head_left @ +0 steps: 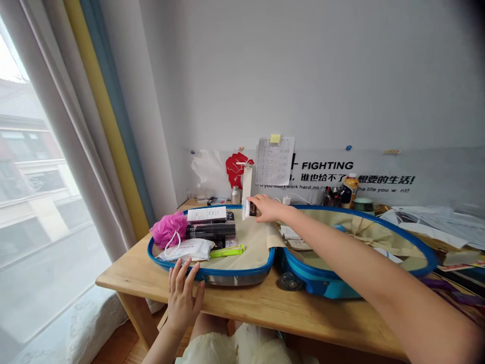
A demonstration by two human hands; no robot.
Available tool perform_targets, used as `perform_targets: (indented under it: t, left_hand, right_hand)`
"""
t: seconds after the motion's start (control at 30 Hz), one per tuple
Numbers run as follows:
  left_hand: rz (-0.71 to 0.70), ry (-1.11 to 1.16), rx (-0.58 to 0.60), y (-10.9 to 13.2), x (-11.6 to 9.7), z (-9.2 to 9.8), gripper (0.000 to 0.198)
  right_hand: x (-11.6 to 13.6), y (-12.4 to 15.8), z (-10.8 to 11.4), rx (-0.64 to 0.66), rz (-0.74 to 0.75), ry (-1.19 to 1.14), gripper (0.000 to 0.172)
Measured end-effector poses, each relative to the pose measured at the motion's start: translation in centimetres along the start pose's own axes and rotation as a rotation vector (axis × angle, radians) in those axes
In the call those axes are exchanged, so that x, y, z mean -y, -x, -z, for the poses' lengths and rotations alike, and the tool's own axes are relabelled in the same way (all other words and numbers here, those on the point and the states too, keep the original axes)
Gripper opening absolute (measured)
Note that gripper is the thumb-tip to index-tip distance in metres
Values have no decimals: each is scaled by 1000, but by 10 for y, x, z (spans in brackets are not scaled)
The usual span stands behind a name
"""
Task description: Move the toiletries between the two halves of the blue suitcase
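My right hand [270,208] is clenched on a small packaged item [250,209], white with a dark band; its exact kind cannot be made out. The item is held just above the window-side shell of an open blue suitcase [235,273], close to the centre of the case. My left hand [182,298] is released and holds nothing, with its fingers spread and the fingertips [188,269] at the suitcase's near rim. That shell contains a pink bath pouf [169,230], a white packet of wipes [185,249], a dark cylindrical case [210,231], a white carton [206,214] and a lime-green packet [226,251]. The suitcase lies flat on a wooden table [242,303]. Beyond it stand a metal bottle [235,195] and an orange drink bottle [350,192], before a wall poster [327,165]. Loose papers [428,225] lie at right.
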State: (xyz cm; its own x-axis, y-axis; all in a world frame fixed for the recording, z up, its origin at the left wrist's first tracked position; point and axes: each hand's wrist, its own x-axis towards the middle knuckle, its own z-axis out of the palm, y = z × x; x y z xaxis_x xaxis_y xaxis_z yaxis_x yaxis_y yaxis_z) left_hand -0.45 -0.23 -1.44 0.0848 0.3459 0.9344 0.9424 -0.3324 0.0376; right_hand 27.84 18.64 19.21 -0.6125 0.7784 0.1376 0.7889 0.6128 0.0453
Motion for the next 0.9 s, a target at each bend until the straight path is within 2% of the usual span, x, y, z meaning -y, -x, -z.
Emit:
perform_targets:
  t: [0.1,0.17,0.33,0.43,0.53,0.63,0.73,0.83,0.9]
  left_hand:
    - [-6,-5,4,0,0,0,62]
    - [-15,-3,2,-1,-1,0,62]
    - [-3,-1,11,0,-1,1,61]
    - [8,0,1,2,0,0,63]
    - [11,2,2,2,1,-1,65]
    - [-1,2,-4,1,1,0,66]
    - [-3,6,-7,0,0,0,66]
    - [6,8,5,0,1,1,65]
    - [6,12,8,0,1,1,65]
  right_hand:
    - [17,-38,-18,33,30,33,97]
    - [27,-53,-28,56,39,48,95]
    - [45,-64,-46,111,38,41,92]
    - [44,-61,-43,117,30,1,94]
    - [24,-50,-20,91,5,-58,91]
    - [-21,-19,16,70,-77,-99,71]
    - [-75,36,45,174,-242,-107,41]
    - [-119,105,49,375,-453,-83,14]
    - [-138,148,39,482,-576,-60,18]
